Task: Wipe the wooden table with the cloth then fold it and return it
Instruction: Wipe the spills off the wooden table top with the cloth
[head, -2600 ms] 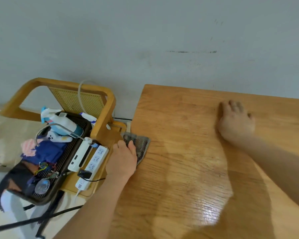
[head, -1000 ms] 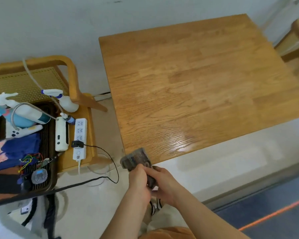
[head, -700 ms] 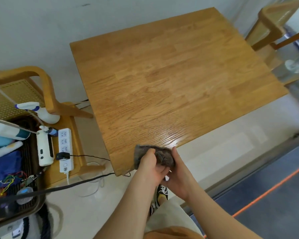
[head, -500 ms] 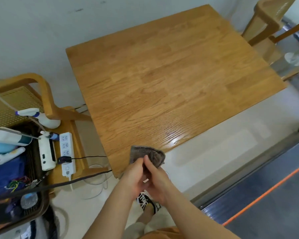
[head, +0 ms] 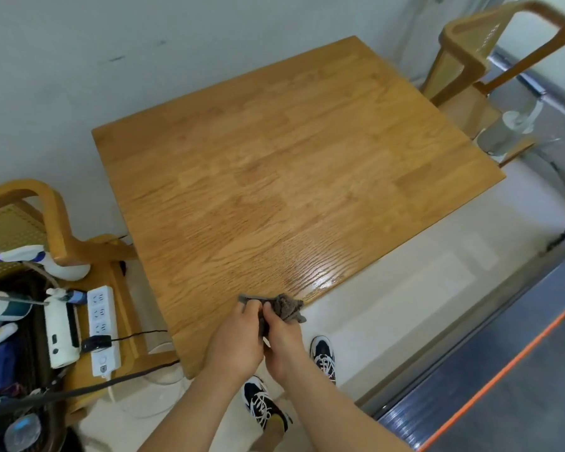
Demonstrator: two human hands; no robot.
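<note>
The wooden table (head: pixel 274 177) fills the middle of the head view, its top bare and glossy near the front edge. A small grey-brown cloth (head: pixel 282 306) is bunched in the air just over the table's near edge. My left hand (head: pixel 234 344) and my right hand (head: pixel 282 345) are pressed close together below it, and both pinch the cloth between thumb and fingers. Part of the cloth is hidden inside my hands.
A wooden chair (head: pixel 56 243) at the left carries a white power strip (head: pixel 101 327), spray bottles and a black tray of clutter. A cable runs across the floor by it. Another wooden chair (head: pixel 477 60) stands at the far right. My shoes (head: pixel 323 357) are on the pale floor.
My left hand wiped at the table's left edge 2.6 s ago with the right hand flat on the top. Both hands have since come together at the near edge, working the cloth into a smaller bunch.
</note>
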